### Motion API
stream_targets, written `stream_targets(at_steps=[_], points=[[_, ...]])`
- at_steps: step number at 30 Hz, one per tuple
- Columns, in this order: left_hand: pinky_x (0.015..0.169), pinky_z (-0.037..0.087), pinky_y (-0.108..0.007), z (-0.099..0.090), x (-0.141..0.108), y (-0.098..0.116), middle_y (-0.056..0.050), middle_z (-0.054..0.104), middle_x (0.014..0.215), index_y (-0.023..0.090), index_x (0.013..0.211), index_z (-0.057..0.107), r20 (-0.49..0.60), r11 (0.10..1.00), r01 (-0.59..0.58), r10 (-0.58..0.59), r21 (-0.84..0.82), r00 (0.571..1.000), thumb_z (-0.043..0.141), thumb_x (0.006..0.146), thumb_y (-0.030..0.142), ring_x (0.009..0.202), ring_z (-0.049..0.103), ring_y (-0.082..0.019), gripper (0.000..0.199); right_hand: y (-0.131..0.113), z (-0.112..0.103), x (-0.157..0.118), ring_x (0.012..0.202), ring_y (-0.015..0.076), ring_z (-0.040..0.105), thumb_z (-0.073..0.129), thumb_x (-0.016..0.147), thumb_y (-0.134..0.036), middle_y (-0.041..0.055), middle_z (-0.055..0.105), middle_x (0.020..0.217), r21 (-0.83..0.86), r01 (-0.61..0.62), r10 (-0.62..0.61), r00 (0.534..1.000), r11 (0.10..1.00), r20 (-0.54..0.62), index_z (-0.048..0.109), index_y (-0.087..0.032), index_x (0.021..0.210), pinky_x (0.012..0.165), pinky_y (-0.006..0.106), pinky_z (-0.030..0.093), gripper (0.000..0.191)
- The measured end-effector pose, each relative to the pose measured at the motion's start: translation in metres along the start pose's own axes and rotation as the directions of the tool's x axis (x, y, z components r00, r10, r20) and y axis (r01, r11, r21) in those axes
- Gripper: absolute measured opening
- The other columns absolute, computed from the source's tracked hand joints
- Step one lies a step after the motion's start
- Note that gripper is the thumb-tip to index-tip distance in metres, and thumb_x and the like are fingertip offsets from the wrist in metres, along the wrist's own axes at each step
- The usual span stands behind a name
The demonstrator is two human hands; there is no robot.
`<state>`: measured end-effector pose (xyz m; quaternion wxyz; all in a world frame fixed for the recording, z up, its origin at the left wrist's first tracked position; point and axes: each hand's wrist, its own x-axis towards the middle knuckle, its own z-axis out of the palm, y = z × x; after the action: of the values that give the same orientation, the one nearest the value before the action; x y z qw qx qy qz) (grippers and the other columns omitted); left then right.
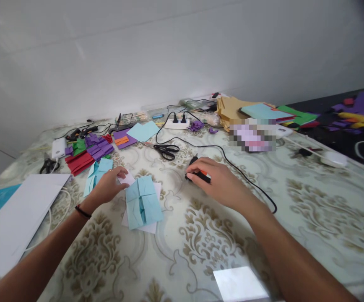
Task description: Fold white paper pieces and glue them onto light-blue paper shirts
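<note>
My right hand (213,178) is wrapped round a black glue gun (203,176) with an orange part, its tip pointing away from me; a black cord is beside it. My left hand (111,180) hovers low at the left, thumb and fingers apart, over the edge of a small white paper piece (127,178). I cannot tell whether the fingertips touch it. Just right of that hand, a light-blue folded paper (149,197) lies on top of a white sheet (150,227). More light-blue folded paper (105,166) is partly hidden behind my left hand.
Black scissors (167,151) lie beyond the hands, near a white power strip (177,123). Red (79,162) and purple (100,147) folded papers sit at the left, above white sheets (24,218). A yellowish paper stack (232,110) stands back right. A white rectangle (240,283) is near the front edge.
</note>
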<state>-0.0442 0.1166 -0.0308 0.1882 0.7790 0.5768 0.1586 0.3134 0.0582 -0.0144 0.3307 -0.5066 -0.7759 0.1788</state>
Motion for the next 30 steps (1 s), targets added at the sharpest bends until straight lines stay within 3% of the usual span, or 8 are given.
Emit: stream_targets(at_steps=[8, 14, 17, 20, 24, 30], points=[[0.085, 0.055, -0.039, -0.006, -0.003, 0.018, -0.006, 0.073, 0.092, 0.022, 0.098, 0.062, -0.06, 0.998, -0.039, 0.036, -0.05, 0.998, 0.064, 0.085, 0.033, 0.089, 0.07, -0.025, 0.018, -0.006, 0.008, -0.002, 0.091, 0.0221, 0.069, 0.061, 0.098, -0.02, 0.0073, 0.071, 0.099, 0.056, 0.089, -0.088, 0.996, 0.994, -0.032, 0.07, -0.02, 0.096, 0.083, 0.036, 0.055, 0.01], [0.092, 0.052, -0.04, -0.02, -0.014, 0.068, -0.005, 0.072, 0.099, 0.022, 0.101, 0.06, -0.105, 0.982, -0.181, 0.175, -0.05, 0.979, 0.059, 0.094, 0.027, 0.097, 0.067, -0.024, 0.009, -0.023, 0.019, -0.009, 0.096, 0.0219, 0.07, 0.06, 0.102, -0.022, 0.0083, 0.072, 0.109, 0.156, 0.153, -0.141, 0.986, 0.976, -0.083, 0.07, -0.023, 0.113, 0.089, 0.037, 0.058, 0.015], [0.09, 0.049, -0.041, -0.018, -0.023, 0.099, -0.004, 0.07, 0.097, 0.021, 0.101, 0.059, -0.121, 0.923, -0.383, 0.385, 0.043, 0.915, 0.054, 0.099, 0.017, 0.094, 0.065, -0.023, 0.007, -0.032, 0.025, -0.013, 0.103, 0.023, 0.069, 0.061, 0.102, -0.022, 0.0088, 0.069, 0.111, 0.169, 0.251, -0.226, 0.962, 0.953, -0.151, 0.069, -0.024, 0.12, 0.093, 0.038, 0.058, 0.02], [0.087, 0.046, -0.042, -0.009, -0.032, 0.125, -0.004, 0.07, 0.096, 0.021, 0.097, 0.055, -0.068, 0.844, -0.514, 0.528, 0.152, 0.846, 0.049, 0.099, 0.008, 0.092, 0.062, -0.023, 0.015, -0.036, 0.029, -0.014, 0.099, 0.0227, 0.067, 0.064, 0.101, -0.021, 0.009, 0.065, 0.108, 0.118, 0.323, -0.3, 0.936, 0.939, -0.183, 0.071, -0.022, 0.121, 0.09, 0.038, 0.058, 0.02], [0.081, 0.044, -0.041, 0.001, -0.037, 0.144, -0.004, 0.071, 0.093, 0.021, 0.095, 0.053, -0.056, 0.802, -0.543, 0.572, 0.25, 0.818, 0.047, 0.098, 0.003, 0.088, 0.06, -0.024, 0.02, -0.036, 0.029, -0.014, 0.097, 0.0229, 0.065, 0.067, 0.099, -0.019, 0.009, 0.063, 0.104, 0.077, 0.35, -0.331, 0.925, 0.934, -0.189, 0.072, -0.019, 0.11, 0.087, 0.038, 0.057, 0.012], [0.081, 0.043, -0.041, 0.006, -0.036, 0.146, -0.004, 0.071, 0.089, 0.02, 0.095, 0.054, -0.065, 0.74, -0.593, 0.641, 0.316, 0.765, 0.049, 0.099, 0.001, 0.089, 0.058, -0.024, 0.019, -0.036, 0.026, -0.014, 0.092, 0.0211, 0.064, 0.068, 0.099, -0.018, 0.0082, 0.061, 0.1, 0.042, 0.369, -0.353, 0.912, 0.928, -0.209, 0.07, -0.016, 0.104, 0.083, 0.035, 0.056, 0.006]])
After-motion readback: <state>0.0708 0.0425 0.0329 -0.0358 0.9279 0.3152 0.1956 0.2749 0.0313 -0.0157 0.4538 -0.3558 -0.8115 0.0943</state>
